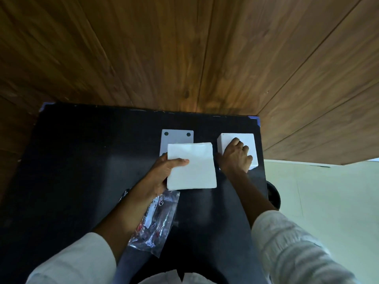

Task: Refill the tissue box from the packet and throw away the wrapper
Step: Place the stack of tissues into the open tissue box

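Observation:
My left hand (162,173) holds a thick square stack of white tissues (194,167) by its left edge, thumb on top, just above the black table (82,160). Behind the stack lies a flat white panel with dark round feet (177,136), partly hidden by the tissues. To the right stands the white tissue box (249,140); my right hand (235,156) rests over its near top with fingers curled onto it. The empty clear plastic wrapper (158,224) with red and white printing lies on the table under my left forearm.
A wood-panelled wall (184,48) rises right behind the table's far edge. A pale floor (328,201) shows to the right, where a dark round object (273,193) sits just past the table's right edge. Blue tape marks the table's far corners.

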